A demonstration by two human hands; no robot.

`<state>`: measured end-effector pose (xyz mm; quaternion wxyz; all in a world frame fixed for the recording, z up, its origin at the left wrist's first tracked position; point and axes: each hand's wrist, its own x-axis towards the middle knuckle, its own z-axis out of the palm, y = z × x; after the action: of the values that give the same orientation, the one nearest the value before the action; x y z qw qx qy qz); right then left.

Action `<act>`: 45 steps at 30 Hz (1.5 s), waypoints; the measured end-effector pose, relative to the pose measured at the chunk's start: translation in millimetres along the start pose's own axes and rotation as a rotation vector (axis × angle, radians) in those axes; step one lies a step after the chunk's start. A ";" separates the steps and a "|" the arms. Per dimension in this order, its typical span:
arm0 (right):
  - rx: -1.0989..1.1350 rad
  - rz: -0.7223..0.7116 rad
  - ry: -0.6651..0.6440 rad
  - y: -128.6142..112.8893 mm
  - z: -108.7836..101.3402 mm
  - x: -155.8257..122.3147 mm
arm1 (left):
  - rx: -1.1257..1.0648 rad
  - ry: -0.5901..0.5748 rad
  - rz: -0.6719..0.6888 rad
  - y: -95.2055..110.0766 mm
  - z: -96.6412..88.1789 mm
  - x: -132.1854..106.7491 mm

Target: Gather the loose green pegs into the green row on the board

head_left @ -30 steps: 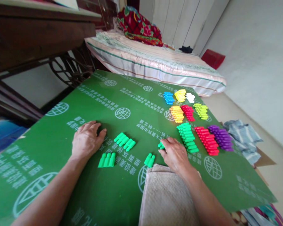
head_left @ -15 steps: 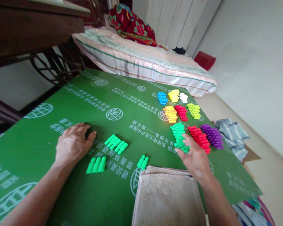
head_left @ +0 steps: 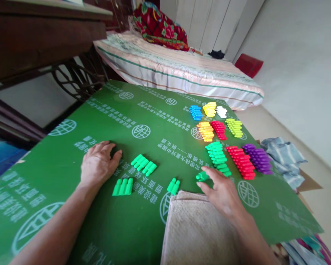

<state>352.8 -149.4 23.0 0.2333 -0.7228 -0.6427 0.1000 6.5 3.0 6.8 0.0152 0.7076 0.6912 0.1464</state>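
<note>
My left hand rests on the green board, fingers loosely bent and apart, holding nothing. To its right lie a group of green bullet-shaped plastic pieces and, nearer me, another green group. A small pair of green pieces lies by the folded cloth. My right hand has its thumb and index finger around a green bullet-shaped piece, just left of the main green pile. Part of that piece is hidden by the fingers.
Sorted piles stand at the right: blue, yellow, white, orange, lime, red and purple. A folded beige cloth lies at the front edge. Beyond the board is a bed.
My right hand has drawn back from the green pile toward me and left, with a green piece now between its fingers. The view has shifted slightly; my left hand stays on the board.
</note>
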 end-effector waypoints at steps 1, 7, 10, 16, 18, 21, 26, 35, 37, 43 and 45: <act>-0.026 -0.025 -0.033 -8.5 5.5 1.1 | -0.003 -0.001 0.001 0.6 -0.7 -1.1; -0.214 -0.116 -0.153 -34.9 13.5 12.6 | -0.001 0.009 0.002 -0.9 1.8 -4.7; -0.237 -0.149 -0.125 -45.5 12.5 14.7 | -0.018 0.055 0.012 -3.0 5.7 -5.6; -0.148 -0.323 -0.246 -98.5 21.3 30.0 | -0.039 0.069 0.014 -3.4 8.5 -8.7; -0.123 -0.385 -0.301 -117.9 27.7 41.3 | -0.038 0.072 0.016 -3.4 8.6 -9.3; -0.130 -0.444 -0.347 -140.7 39.4 59.0 | -0.031 0.084 0.017 -3.4 8.7 -10.0; -0.233 -0.423 -0.399 -166.2 59.5 73.8 | -0.025 0.087 0.008 -2.0 8.3 -11.8; -0.138 -0.400 -0.273 -149.1 31.6 55.7 | -0.035 0.028 0.017 -3.1 2.3 -5.7; -0.077 -0.348 -0.166 -120.2 15.7 42.8 | -0.027 0.014 0.020 -4.1 1.7 -2.2; -0.090 0.087 0.151 -2.8 -21.4 7.5 | 0.018 0.002 0.024 -2.7 -0.3 3.0; -0.137 0.207 0.176 25.3 -28.5 4.0 | 0.026 -0.006 0.021 -3.0 -0.4 3.8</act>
<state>388.4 -153.1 36.6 0.2273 -0.8055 -0.5471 0.0158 3.5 6.8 7.2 0.0067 0.7155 0.6853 0.1354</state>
